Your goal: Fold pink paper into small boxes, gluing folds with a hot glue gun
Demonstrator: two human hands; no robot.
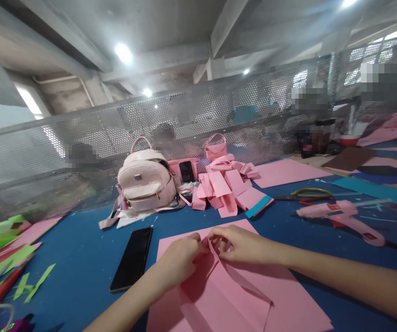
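Observation:
A large pink paper sheet [288, 299] lies on the blue table [81, 249] right in front of me. On top of it a second pink paper [219, 295] is being folded, its sides raised into a peak. My left hand [179, 258] pinches the left side of that peak with closed fingers. My right hand [240, 244] pinches the right side, fingertips meeting the left hand's at the fold's top.
A black phone [132, 259] lies left of the paper. Behind stand a pink backpack [146, 182], a pile of pink paper pieces [229, 186], scissors [307, 194] and a pink glue gun [340, 216]. Green paper scraps [1, 249] litter the left edge. A perforated metal fence [219, 115] backs the table.

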